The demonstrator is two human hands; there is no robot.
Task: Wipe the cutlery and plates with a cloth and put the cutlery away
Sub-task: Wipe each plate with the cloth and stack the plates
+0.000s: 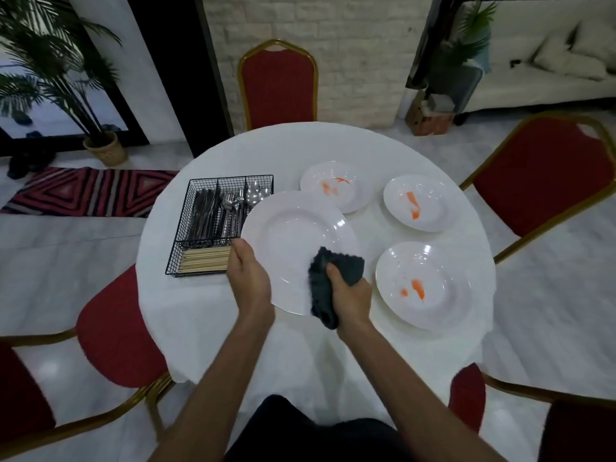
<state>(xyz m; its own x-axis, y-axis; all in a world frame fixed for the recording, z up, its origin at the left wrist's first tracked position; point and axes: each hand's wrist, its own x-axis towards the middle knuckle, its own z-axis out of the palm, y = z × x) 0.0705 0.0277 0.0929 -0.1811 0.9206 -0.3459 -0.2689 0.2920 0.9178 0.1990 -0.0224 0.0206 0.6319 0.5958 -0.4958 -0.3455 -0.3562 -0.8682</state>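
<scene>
My left hand (248,278) grips the left rim of a clean white plate (293,238), which is lifted and tilted above the table. A dark cloth (333,275) is bunched in my right hand (351,296) and pressed against the plate's lower right rim. Three more white plates lie flat on the table, each with orange smears: one at the back (333,185), one at the right (416,203) and one at the near right (425,285). A black wire caddy (218,225) on the left holds knives, forks, spoons and chopsticks.
The round table (206,315) has a white cloth. Red chairs with gold frames ring it: one behind (278,83), one at the right (546,175), one at the left (116,328). A potted palm (100,141) and a striped rug (86,191) are at the far left.
</scene>
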